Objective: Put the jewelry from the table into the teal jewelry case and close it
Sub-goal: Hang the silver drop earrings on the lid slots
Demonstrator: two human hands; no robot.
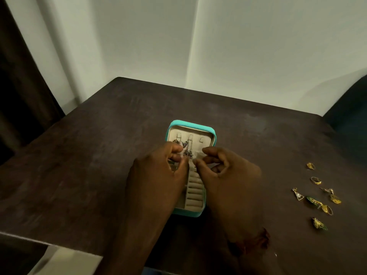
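The teal jewelry case (211, 130) lies open in the middle of the dark table, its beige lid tilted up on the far side. Two chains with dark pendants (188, 152) hang from the lid's hooks. Beige ring rolls (194, 192) fill the near half. My left hand (156, 175) hovers over the case's left side, thumb and forefinger pinching at the lower pendant. My right hand (228, 171) is over the right side with fingers curled, fingertips close beside the same pendant; whether they hold anything is hidden.
Several gold pieces lie loose on the table to the right: two rings (310, 166), a triangular pendant (298, 195), green-and-gold earrings (315, 202) and another (319, 223). The table's near left corner (49, 243) drops off. A dark chair back (349, 108) stands at far right.
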